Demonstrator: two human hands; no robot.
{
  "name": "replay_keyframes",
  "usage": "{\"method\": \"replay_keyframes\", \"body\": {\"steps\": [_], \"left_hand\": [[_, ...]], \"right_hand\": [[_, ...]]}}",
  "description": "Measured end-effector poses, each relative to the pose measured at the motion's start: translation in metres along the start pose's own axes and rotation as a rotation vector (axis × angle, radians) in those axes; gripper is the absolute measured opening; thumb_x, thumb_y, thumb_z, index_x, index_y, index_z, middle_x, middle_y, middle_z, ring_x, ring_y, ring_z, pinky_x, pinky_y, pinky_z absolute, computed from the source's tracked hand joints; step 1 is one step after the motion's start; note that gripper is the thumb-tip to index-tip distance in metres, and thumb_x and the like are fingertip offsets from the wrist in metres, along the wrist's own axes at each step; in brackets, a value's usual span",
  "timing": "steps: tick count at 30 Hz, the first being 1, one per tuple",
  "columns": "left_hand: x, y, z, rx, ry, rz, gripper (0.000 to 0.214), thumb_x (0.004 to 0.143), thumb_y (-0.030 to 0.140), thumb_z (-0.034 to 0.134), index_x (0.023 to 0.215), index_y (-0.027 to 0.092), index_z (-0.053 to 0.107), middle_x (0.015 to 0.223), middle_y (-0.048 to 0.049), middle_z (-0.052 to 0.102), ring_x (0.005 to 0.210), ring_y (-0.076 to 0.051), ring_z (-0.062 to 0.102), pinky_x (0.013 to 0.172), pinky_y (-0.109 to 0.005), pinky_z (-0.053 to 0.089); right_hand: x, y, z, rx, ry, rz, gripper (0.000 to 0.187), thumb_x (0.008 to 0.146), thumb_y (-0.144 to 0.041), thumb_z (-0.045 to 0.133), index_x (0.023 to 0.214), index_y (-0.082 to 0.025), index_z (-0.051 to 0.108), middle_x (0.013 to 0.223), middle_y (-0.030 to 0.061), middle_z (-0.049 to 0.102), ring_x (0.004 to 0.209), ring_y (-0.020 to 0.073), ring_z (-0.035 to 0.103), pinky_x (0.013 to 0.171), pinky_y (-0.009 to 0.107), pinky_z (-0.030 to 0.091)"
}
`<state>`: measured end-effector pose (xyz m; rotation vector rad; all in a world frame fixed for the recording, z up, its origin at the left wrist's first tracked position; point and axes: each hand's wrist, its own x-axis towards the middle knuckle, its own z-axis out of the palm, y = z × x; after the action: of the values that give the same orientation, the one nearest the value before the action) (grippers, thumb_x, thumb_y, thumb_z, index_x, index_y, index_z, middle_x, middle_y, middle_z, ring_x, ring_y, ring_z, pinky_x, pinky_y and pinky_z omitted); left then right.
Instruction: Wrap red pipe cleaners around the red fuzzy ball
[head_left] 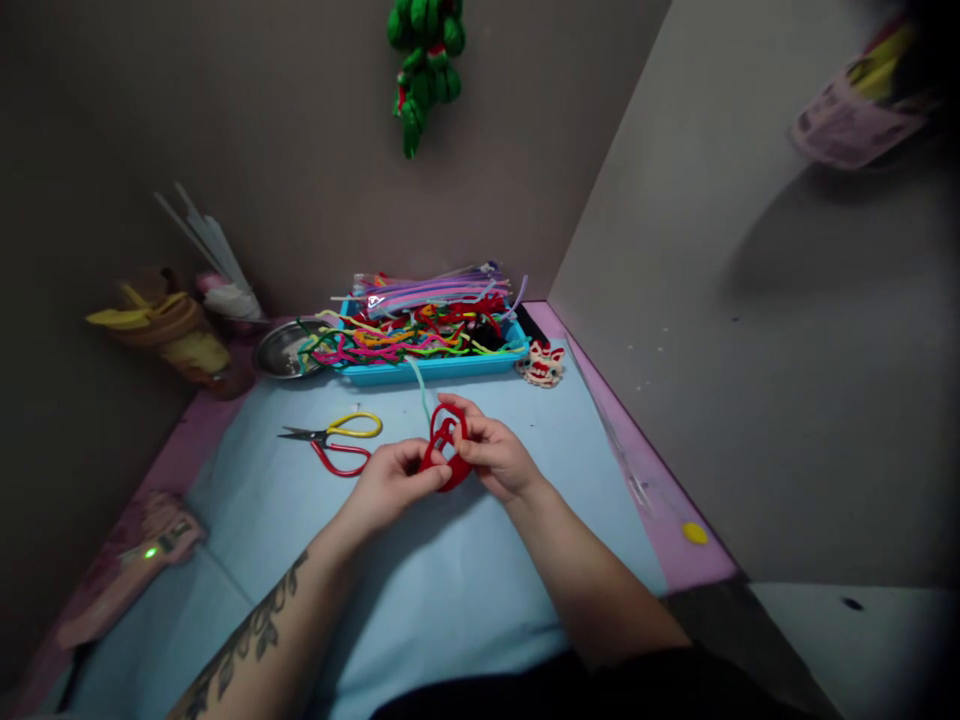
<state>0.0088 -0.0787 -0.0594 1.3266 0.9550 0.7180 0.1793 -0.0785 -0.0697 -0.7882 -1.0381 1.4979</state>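
Between my two hands is a red pipe-cleaner piece (454, 474), bent into a rounded shape with an open loop at its top. My left hand (401, 482) pinches its lower left side between thumb and fingers. On the other side my right hand (495, 452) grips the upper right edge, thumb in front. A pair of scissors (319, 437) with one yellow and one red handle lies just left of my left hand, blades apart. Behind the red piece, a pale green pipe cleaner (420, 385) hangs over the front of a blue tray (435, 372).
The tray holds many coloured pipe cleaners (405, 335). Beside it are a metal bowl (281, 350) and a small red-and-white lion-face figure (543, 364). A pink glue gun (142, 565) with a green light lies at left. Walls enclose the back and right of the blue-covered table (450, 590).
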Motion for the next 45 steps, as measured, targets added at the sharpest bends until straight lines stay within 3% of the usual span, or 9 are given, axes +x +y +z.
{"method": "replay_keyframes", "body": {"steps": [4,7,12,15,17,20,23,31,45], "left_hand": [[0.002,0.003,-0.004,-0.107,-0.032,-0.043,0.026,0.068,0.035,0.076,0.067,0.013,0.064,0.061,0.0000,0.061,0.058,-0.011,0.050,0.059,-0.023,0.036],[0.004,0.001,-0.005,-0.223,0.012,-0.068,0.028,0.065,0.037,0.079,0.070,0.013,0.066,0.064,-0.0008,0.063,0.060,-0.012,0.053,0.062,-0.024,0.039],[0.007,-0.005,-0.006,-0.294,0.108,-0.092,0.031,0.068,0.041,0.077,0.077,0.013,0.068,0.072,-0.0033,0.067,0.064,-0.013,0.056,0.067,-0.025,0.041],[0.007,-0.003,-0.007,-0.239,0.087,-0.089,0.035,0.070,0.046,0.074,0.076,0.012,0.067,0.069,-0.0030,0.065,0.062,-0.012,0.054,0.064,-0.025,0.040],[0.007,-0.001,-0.008,-0.215,0.077,-0.077,0.037,0.069,0.048,0.074,0.072,0.013,0.063,0.063,-0.0005,0.061,0.057,-0.010,0.050,0.058,-0.023,0.037],[0.006,0.002,-0.007,-0.203,0.083,-0.089,0.041,0.066,0.050,0.076,0.067,0.015,0.055,0.056,0.0033,0.053,0.050,-0.008,0.042,0.050,-0.022,0.031],[0.005,0.003,-0.006,-0.181,0.070,-0.106,0.044,0.066,0.053,0.074,0.065,0.015,0.051,0.053,0.0048,0.048,0.048,-0.007,0.038,0.048,-0.021,0.028],[0.004,0.004,-0.008,-0.160,0.060,-0.118,0.040,0.066,0.050,0.073,0.063,0.015,0.054,0.052,0.0039,0.049,0.047,-0.007,0.038,0.047,-0.021,0.026],[0.004,-0.003,-0.008,-0.206,-0.011,-0.145,0.036,0.066,0.044,0.074,0.061,0.014,0.055,0.051,0.0030,0.049,0.046,-0.007,0.037,0.047,-0.022,0.024]], "right_hand": [[0.002,0.002,-0.002,-0.007,0.000,0.019,0.036,0.059,-0.047,0.082,0.062,-0.018,0.062,0.136,0.0095,0.049,0.120,0.0291,0.049,0.099,0.043,0.039],[0.003,0.008,-0.002,-0.068,0.033,-0.013,0.035,0.064,-0.049,0.078,0.072,-0.020,0.061,0.135,0.0099,0.051,0.122,0.0280,0.049,0.101,0.043,0.039],[-0.003,0.009,0.002,-0.543,0.226,-0.334,0.026,0.079,-0.028,0.065,0.105,-0.027,0.058,0.141,0.0070,0.043,0.133,0.0253,0.038,0.108,0.048,0.031],[-0.006,0.004,0.002,-0.863,0.068,-0.511,0.017,0.081,-0.018,0.059,0.093,-0.028,0.066,0.134,0.0047,0.049,0.137,0.0261,0.030,0.113,0.050,0.024],[-0.005,0.001,0.001,-0.930,-0.016,-0.540,0.015,0.083,-0.016,0.058,0.089,-0.027,0.067,0.126,0.0056,0.054,0.134,0.0264,0.033,0.110,0.050,0.028],[-0.003,0.000,-0.002,-0.936,-0.072,-0.515,0.015,0.084,-0.015,0.057,0.091,-0.025,0.066,0.103,0.0061,0.061,0.113,0.0237,0.048,0.100,0.045,0.039],[-0.002,-0.001,-0.003,-0.918,-0.115,-0.474,0.014,0.084,-0.014,0.056,0.089,-0.025,0.064,0.089,0.0039,0.061,0.097,0.0214,0.051,0.090,0.041,0.043],[-0.003,-0.006,-0.001,-0.863,-0.245,-0.385,0.011,0.084,-0.013,0.055,0.082,-0.023,0.060,0.079,0.0016,0.060,0.089,0.0202,0.050,0.083,0.037,0.042],[-0.001,-0.006,-0.007,-0.880,-0.362,-0.428,0.017,0.090,-0.022,0.051,0.079,-0.025,0.063,0.075,0.0026,0.061,0.084,0.0208,0.051,0.083,0.039,0.042]]}}
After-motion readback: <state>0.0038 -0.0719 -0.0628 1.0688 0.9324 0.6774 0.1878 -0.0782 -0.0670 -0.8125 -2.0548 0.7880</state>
